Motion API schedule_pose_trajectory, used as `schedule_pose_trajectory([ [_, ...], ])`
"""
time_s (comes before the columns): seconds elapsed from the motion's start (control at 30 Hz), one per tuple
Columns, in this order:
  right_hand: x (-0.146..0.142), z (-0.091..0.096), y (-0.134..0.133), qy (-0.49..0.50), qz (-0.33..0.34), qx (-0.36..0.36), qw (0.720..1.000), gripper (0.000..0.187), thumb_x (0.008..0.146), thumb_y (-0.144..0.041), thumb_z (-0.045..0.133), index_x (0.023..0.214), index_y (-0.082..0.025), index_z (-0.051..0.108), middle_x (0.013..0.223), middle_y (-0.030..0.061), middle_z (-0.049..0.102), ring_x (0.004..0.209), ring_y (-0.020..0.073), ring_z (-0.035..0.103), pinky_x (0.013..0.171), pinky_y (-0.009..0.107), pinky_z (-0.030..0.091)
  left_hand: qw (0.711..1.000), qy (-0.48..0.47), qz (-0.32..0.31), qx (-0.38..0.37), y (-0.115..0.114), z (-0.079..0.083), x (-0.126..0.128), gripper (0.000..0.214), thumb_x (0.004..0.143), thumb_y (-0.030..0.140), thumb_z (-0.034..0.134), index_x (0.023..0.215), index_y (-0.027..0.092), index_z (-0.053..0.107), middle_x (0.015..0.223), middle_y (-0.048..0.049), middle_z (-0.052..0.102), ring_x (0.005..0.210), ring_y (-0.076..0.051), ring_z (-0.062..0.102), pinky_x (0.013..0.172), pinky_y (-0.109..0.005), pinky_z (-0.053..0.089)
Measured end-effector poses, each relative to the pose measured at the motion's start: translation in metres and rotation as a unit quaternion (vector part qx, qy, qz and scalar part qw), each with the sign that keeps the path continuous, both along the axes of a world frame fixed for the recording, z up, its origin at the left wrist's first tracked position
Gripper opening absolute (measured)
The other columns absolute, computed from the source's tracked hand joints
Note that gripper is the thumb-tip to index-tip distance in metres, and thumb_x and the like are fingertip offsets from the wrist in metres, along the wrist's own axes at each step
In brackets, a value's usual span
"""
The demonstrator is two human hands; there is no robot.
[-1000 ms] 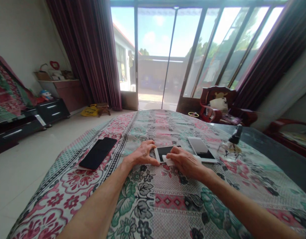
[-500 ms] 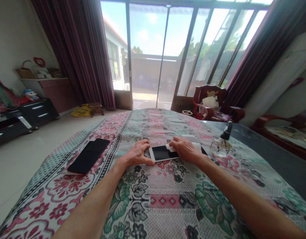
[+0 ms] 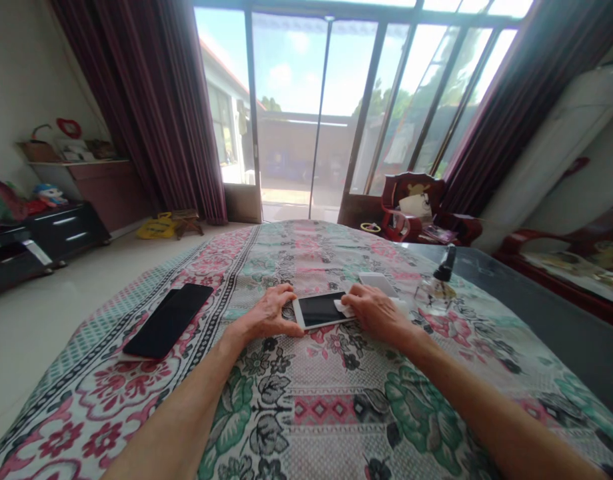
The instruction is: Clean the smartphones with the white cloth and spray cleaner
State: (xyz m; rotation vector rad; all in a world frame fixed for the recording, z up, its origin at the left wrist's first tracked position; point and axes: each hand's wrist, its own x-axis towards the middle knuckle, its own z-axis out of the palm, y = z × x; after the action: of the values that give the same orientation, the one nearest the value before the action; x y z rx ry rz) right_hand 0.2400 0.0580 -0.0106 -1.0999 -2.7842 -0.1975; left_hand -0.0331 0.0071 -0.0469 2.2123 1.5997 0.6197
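A white-framed phone with a black screen (image 3: pixel 319 310) lies flat on the flowered cloth in the middle of the table. My left hand (image 3: pixel 271 312) grips its left end, thumb at the near corner and fingers at the far one. A white wipe (image 3: pixel 344 308) is pinched in my right hand (image 3: pixel 379 312), which presses it on the screen and covers the phone's right part. Just beyond that hand lies a flat pale grey object (image 3: pixel 379 283), partly hidden. To its right stands a clear spray bottle (image 3: pixel 435 293) with a black top.
Two dark phones (image 3: pixel 169 321) overlap on the left of the tablecloth (image 3: pixel 331 373). Right of the table is a dark grey surface (image 3: pixel 506 280). Past the far edge are a red wooden chair (image 3: pixel 411 207) and glass doors (image 3: pixel 296 133).
My right hand and the wipe have slid slightly right and towards me across the screen. My left hand keeps its hold on the phone. The whole view has shifted a little.
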Motion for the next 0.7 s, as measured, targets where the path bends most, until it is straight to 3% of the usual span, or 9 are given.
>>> schedule_pose_trajectory([
  [0.27,-0.010,0.000,0.018,-0.020,-0.060,0.034,0.997,0.022,0.087,-0.013,0.048,0.093,-0.020,0.068,0.093,0.0087,0.059,0.083,0.0189,0.053,0.074,0.030,0.035,1.000,0.009,-0.015,0.002,-0.002,0.006,0.002,0.067,0.066,0.055,0.071,0.123,0.025,0.053,0.143,-0.0076,0.041,0.131,-0.031,0.037,0.110,-0.043,0.031],
  [0.5,-0.006,0.011,-0.004,-0.056,-0.057,-0.009,0.997,0.025,0.086,-0.010,0.045,0.088,-0.019,0.068,0.089,0.0080,0.060,0.074,0.0168,0.055,0.064,0.027,0.032,1.000,-0.005,-0.012,0.005,-0.001,0.004,0.002,0.066,0.065,0.056,0.070,0.124,0.029,0.053,0.142,-0.0044,0.043,0.131,-0.032,0.037,0.109,-0.044,0.032],
  [0.7,0.003,0.013,-0.015,-0.023,-0.021,-0.051,0.998,0.021,0.083,-0.011,0.049,0.082,-0.021,0.068,0.085,0.0063,0.059,0.075,0.0157,0.056,0.065,0.026,0.032,1.000,0.004,-0.014,0.013,-0.001,0.006,0.001,0.065,0.065,0.055,0.071,0.122,0.029,0.054,0.140,-0.0047,0.045,0.129,-0.030,0.039,0.109,-0.042,0.033],
])
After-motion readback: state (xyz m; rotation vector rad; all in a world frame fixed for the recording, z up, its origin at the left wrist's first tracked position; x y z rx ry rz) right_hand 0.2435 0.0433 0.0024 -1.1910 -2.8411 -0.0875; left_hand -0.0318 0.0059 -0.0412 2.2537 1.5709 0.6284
